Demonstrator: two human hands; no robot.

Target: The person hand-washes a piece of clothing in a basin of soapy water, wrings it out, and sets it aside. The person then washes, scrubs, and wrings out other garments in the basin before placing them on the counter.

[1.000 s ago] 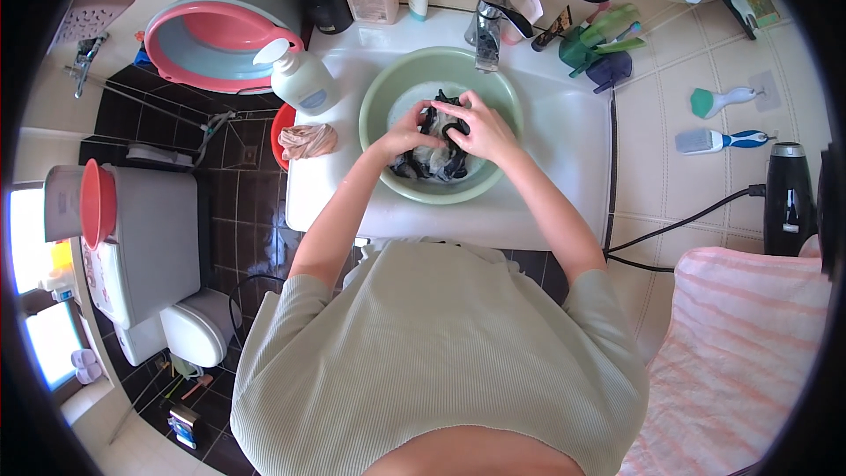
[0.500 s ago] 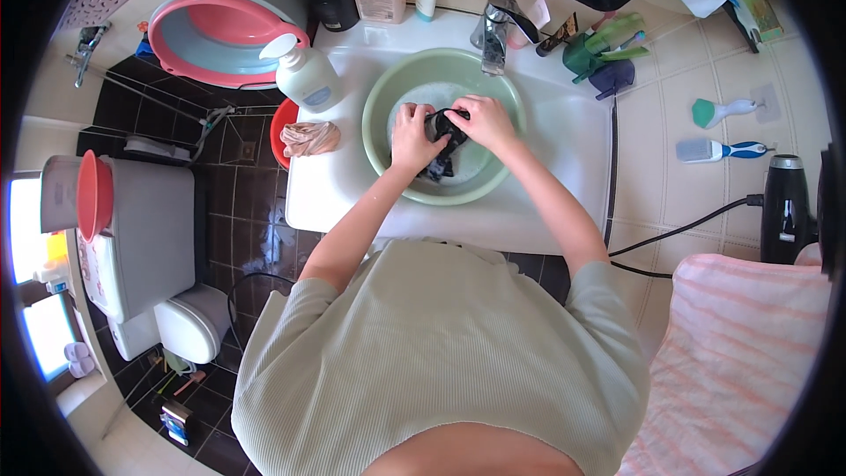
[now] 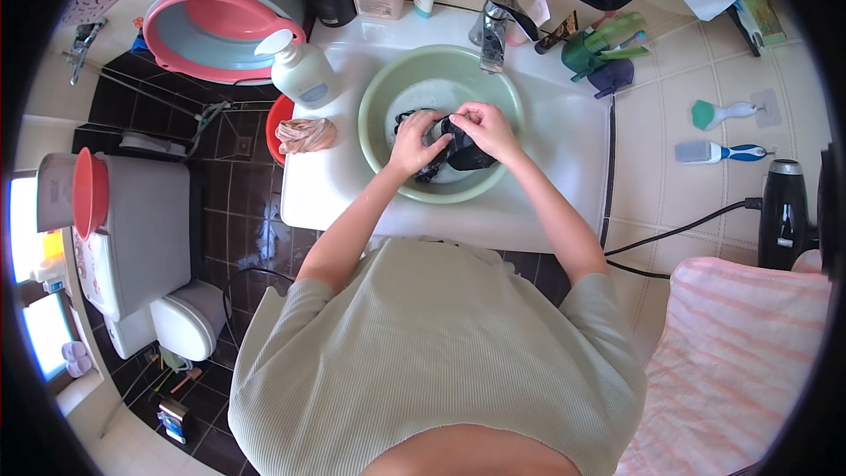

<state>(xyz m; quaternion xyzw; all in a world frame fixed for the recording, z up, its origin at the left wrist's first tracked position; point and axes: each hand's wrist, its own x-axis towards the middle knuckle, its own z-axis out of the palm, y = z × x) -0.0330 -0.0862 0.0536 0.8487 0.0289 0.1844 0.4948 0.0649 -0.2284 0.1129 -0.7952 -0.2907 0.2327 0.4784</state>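
A wet black cloth [image 3: 469,156], perhaps a small garment, is bunched between my hands inside a pale green basin [image 3: 374,88]. Whitish suds [image 3: 434,95] float on the water in it. My left hand [image 3: 418,141] grips the cloth from the left, its fingers curled over the fabric. Pinched at the fingertips of my right hand [image 3: 485,130] is the cloth's upper edge, with a dark flap hanging below. The basin sits in the white sink [image 3: 564,137], under the chrome faucet [image 3: 495,31]. Folds of the cloth under my left palm are hidden.
Left of the basin, a crumpled beige cloth [image 3: 306,135] lies on the sink edge beside a white pump bottle [image 3: 302,79]. Pink-rimmed tubs [image 3: 159,57] stand behind it. To the right are a green cup [image 3: 577,55], a hair dryer [image 3: 783,211] and a striped pink towel [image 3: 731,353].
My right hand has shifted slightly down and drawn the black cloth out, so a broader dark flap shows beneath it. My left hand stays on the cloth, a little lower.
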